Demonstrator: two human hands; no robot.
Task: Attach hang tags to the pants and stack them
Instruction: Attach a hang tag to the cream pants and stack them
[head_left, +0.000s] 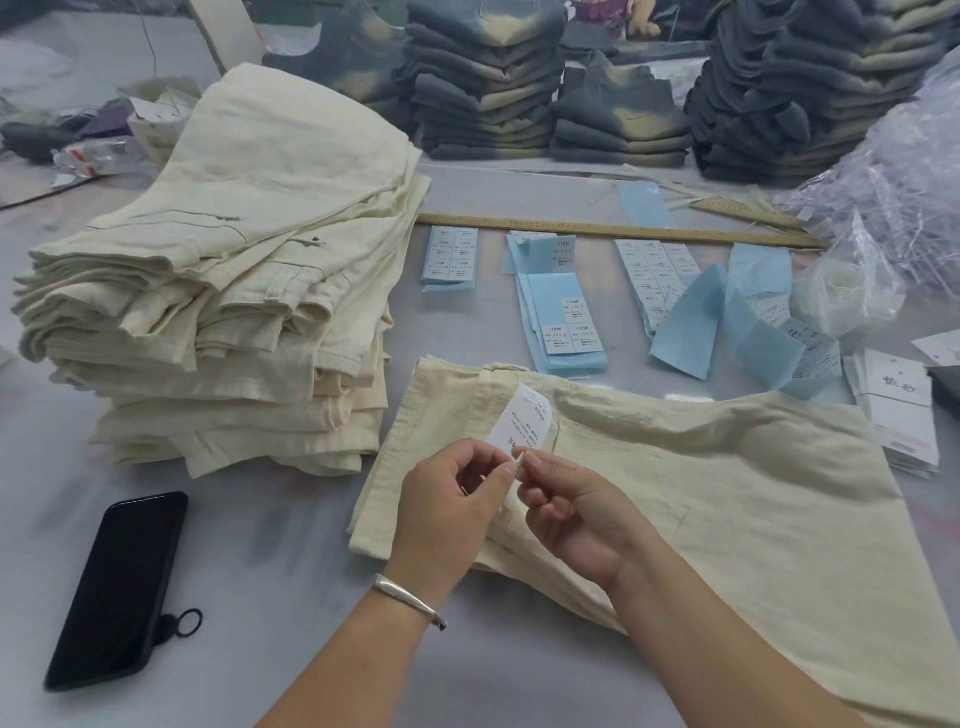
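Hang tag (521, 422) in both hands, print unreadable.

Matt ribbed cream cloth pants (727, 493), white paper tag (522, 423), perhaps wooden ruler (613, 231).

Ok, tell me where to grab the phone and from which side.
Grip the phone across its long edges near the middle, coming from above. It lies flat, screen up, on the table, clear of the pants stack, so both edges are free. Avoid the ring strap at its near end.
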